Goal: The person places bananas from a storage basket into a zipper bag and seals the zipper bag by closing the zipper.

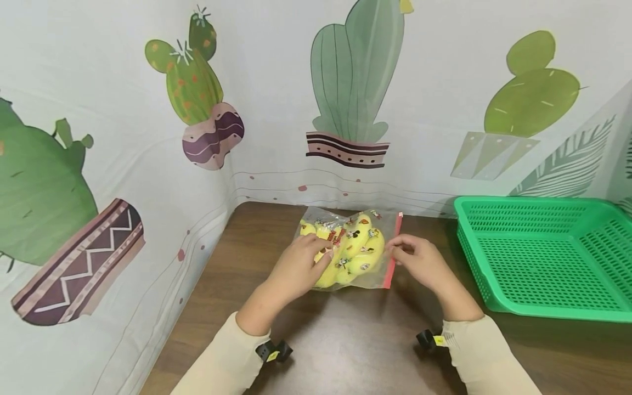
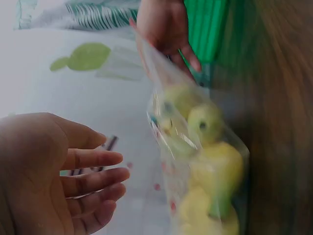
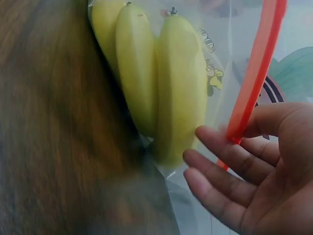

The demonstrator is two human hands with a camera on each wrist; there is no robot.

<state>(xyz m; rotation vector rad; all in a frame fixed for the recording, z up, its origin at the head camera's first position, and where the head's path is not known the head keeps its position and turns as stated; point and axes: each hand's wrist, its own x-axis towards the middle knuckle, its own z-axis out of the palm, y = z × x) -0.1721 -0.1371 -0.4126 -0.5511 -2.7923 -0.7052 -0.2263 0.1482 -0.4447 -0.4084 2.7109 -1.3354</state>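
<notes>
A clear zip bag (image 1: 391,219) printed with small cartoon figures lies on the wooden table, its red zip strip (image 3: 257,73) on the right side. Several yellow bananas (image 3: 181,88) fill it; they also show through the plastic in the left wrist view. My left hand (image 1: 303,260) hovers over the left part of the bag, and the left wrist view shows its fingers (image 2: 95,159) spread and apart from the plastic. With the thumb on one side and fingers on the other, my right hand (image 1: 419,260) pinches the red strip. The exact contact is partly hidden by the fingers.
A green plastic basket (image 1: 543,314) with a mesh bottom stands to the right on the brown table (image 1: 340,340). Behind the table hangs a white cloth (image 1: 276,109) printed with cactus pictures, which also runs along the left side.
</notes>
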